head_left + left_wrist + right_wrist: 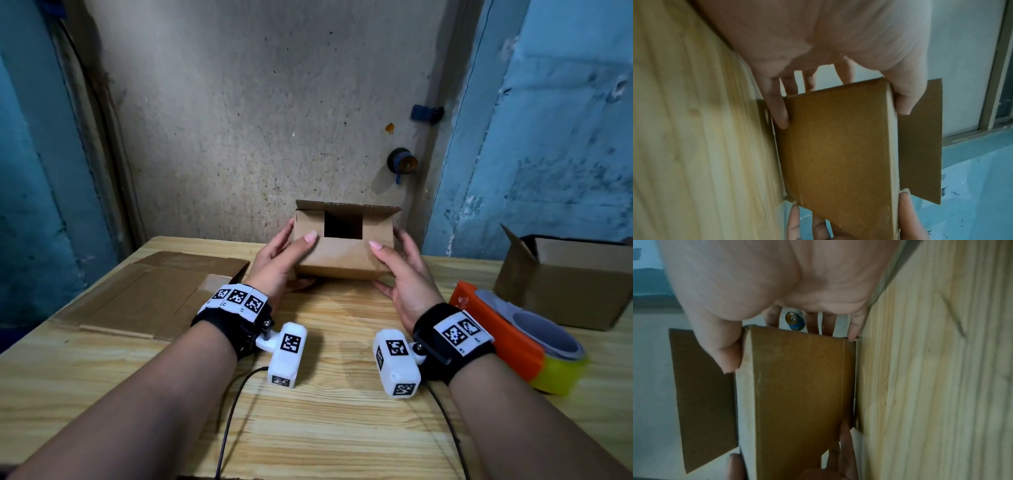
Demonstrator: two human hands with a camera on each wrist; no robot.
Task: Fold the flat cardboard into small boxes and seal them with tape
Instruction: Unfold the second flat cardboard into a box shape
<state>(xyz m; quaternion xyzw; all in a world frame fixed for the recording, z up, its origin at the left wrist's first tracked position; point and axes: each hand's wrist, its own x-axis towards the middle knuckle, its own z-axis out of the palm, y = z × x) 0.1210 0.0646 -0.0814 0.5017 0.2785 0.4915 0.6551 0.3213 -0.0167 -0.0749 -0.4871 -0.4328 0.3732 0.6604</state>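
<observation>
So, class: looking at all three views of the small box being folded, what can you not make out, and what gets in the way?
- Small box: far side and underside hidden by its own walls in the head view.
- Its inside: only a dark opening.
- Left hand and right hand: fingers behind the box are hidden.
- Tape dispenser: how much tape remains cannot be seen.
- Large box: contents hidden by its walls, right side cut off.
- Both wrist views: blurred, palms block much.

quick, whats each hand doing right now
Left hand: grips the left end of the small cardboard box, thumb on the near flap.
Right hand: grips the box's right end the same way.
</observation>
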